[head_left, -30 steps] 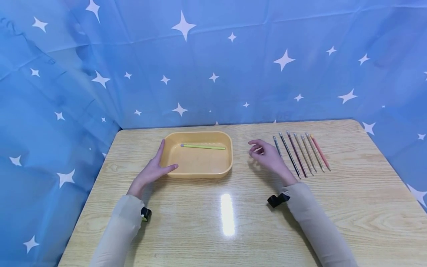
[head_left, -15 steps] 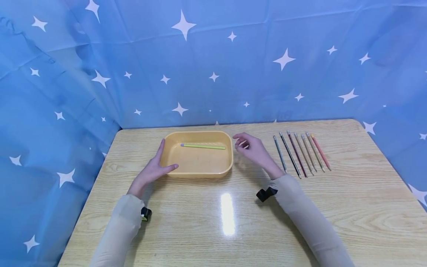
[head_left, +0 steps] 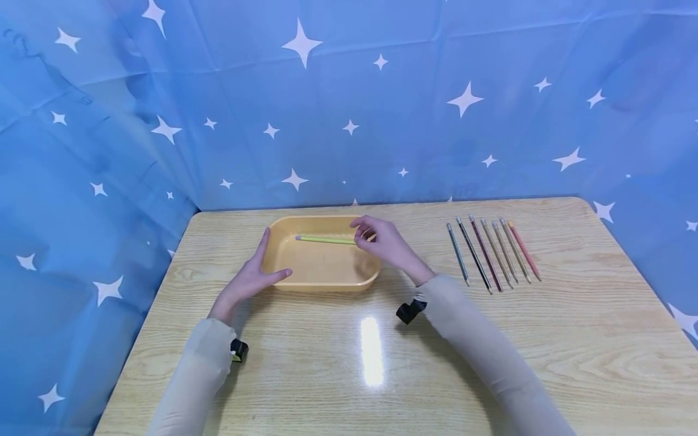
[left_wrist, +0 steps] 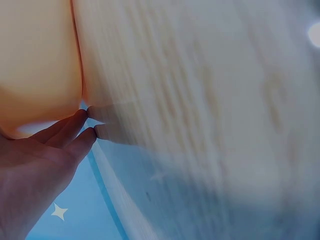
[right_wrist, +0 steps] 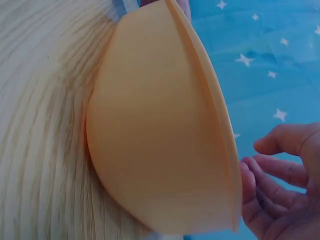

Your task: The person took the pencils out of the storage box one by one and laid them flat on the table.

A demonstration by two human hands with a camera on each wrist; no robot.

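A pale orange plastic tray (head_left: pixel 322 286) stands at the table's back left, with a yellow-green pencil (head_left: pixel 325 240) lying inside. My left hand (head_left: pixel 249 280) rests against its left end, thumb at the front rim and straight fingers along the left side. The left wrist view shows these fingers (left_wrist: pixel 75 132) at the tray's outer wall. Over the tray's right end hovers my right hand (head_left: pixel 383 241), loosely curled, overlapping the pencil's right tip. In the right wrist view its thumb and fingers (right_wrist: pixel 280 172) are apart beside the rim, holding nothing visible.
To the right, several pencils lie in a slanted row: a blue one (head_left: pixel 458 254) at the left end, dark, maroon and tan ones between, a coral-red one (head_left: pixel 525 249) at the right end. A blue star-patterned cloth (head_left: pixel 349 103) hangs behind the wooden table (head_left: pixel 305 363).
My right hand has moved left, from beside the row of pencils to above the tray's right end. The left hand, the tray and the pencils have stayed put.
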